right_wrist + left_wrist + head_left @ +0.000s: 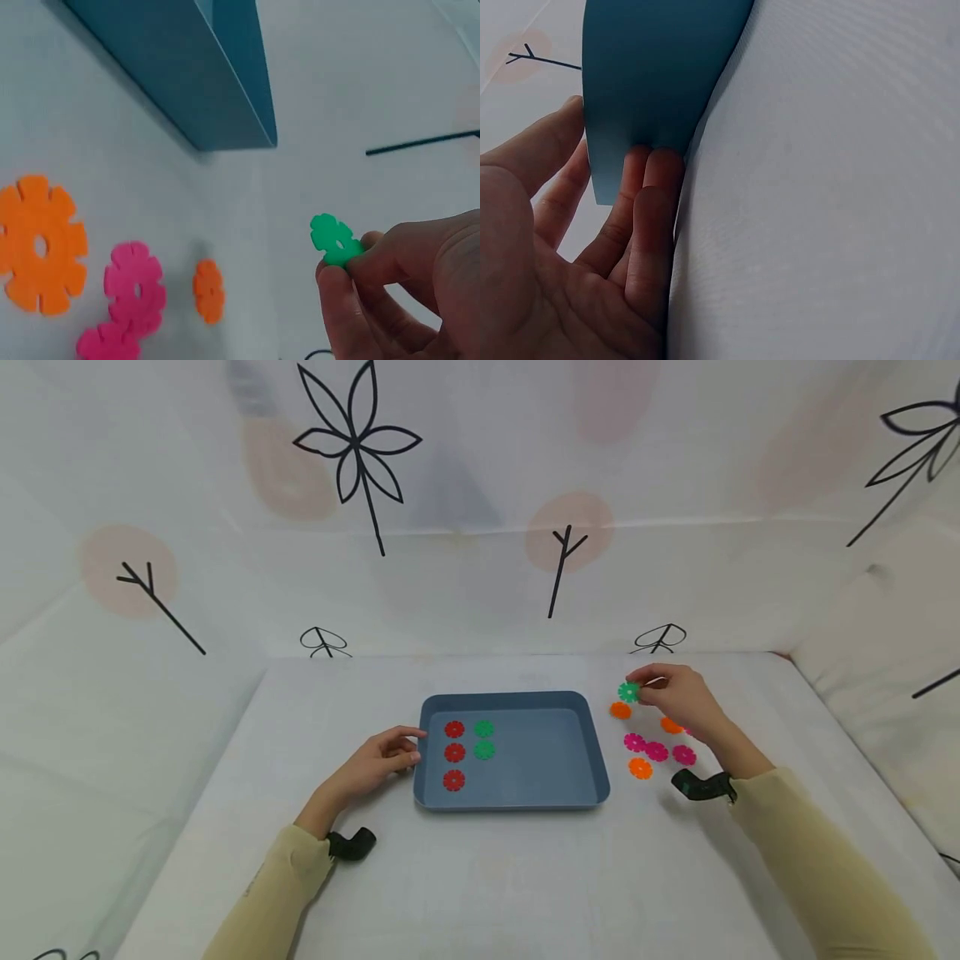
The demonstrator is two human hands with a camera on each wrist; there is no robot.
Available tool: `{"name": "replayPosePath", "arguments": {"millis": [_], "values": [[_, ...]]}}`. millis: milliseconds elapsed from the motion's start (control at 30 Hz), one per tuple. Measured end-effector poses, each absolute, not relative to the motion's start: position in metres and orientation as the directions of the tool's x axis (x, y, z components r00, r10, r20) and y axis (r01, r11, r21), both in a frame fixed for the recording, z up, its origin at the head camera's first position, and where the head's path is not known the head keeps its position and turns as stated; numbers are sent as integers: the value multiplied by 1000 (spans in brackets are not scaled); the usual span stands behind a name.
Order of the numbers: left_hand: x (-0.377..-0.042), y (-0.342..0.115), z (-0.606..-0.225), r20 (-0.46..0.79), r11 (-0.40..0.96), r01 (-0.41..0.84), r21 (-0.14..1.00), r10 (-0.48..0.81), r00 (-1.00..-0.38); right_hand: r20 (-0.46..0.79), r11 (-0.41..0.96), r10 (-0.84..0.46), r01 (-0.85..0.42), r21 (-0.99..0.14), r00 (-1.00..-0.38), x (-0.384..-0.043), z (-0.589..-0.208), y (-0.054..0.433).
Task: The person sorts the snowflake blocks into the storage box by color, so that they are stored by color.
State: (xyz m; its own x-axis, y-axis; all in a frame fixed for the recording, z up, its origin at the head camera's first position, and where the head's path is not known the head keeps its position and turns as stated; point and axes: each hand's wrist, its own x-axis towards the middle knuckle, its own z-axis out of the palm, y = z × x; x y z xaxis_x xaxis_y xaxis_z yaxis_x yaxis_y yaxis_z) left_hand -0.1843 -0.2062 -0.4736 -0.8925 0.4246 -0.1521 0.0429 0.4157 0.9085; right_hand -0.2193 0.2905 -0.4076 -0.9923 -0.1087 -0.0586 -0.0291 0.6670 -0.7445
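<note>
Raised over the table right of the tray, my right hand [678,693] pinches a green notched flower disc [334,238] between thumb and fingers. My left hand [378,758] rests at the left side of the blue-grey tray [536,752], its fingertips against the outer wall and rim. Inside the tray, red flower discs [453,752] form a column at the left. Beside that column lie two green flower discs [484,728]. Below the right hand are loose pink flower discs [656,752] and orange flower discs [641,768], some partly hidden by the hand.
A white cloth [480,877] covers the table. Behind it rises a pale fabric wall [465,585] with leaf and twig prints. A black wrist device [702,785] sits on the right wrist, another black device [352,845] on the left.
</note>
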Motion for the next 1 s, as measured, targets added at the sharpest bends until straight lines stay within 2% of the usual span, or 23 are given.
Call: {"name": "replayPosePath", "arguments": {"millis": [167,467,733,1000], "values": [[-184,-205,-472,-152,414,43,909,425,-892,-52,692,-144,-63,-719,-988,-215,-403,266],[-184,-206,-472,-149,425,50,904,423,-894,5,683,-282,-205,-701,-959,-208,-409,231],[-184,-206,-472,-140,418,58,907,428,-893,57,649,-412,-337,-682,-909,-202,-415,200],[-186,-207,-475,-140,409,55,911,430,-892,11,619,-530,-396,-678,-848,-208,-422,175]]}}
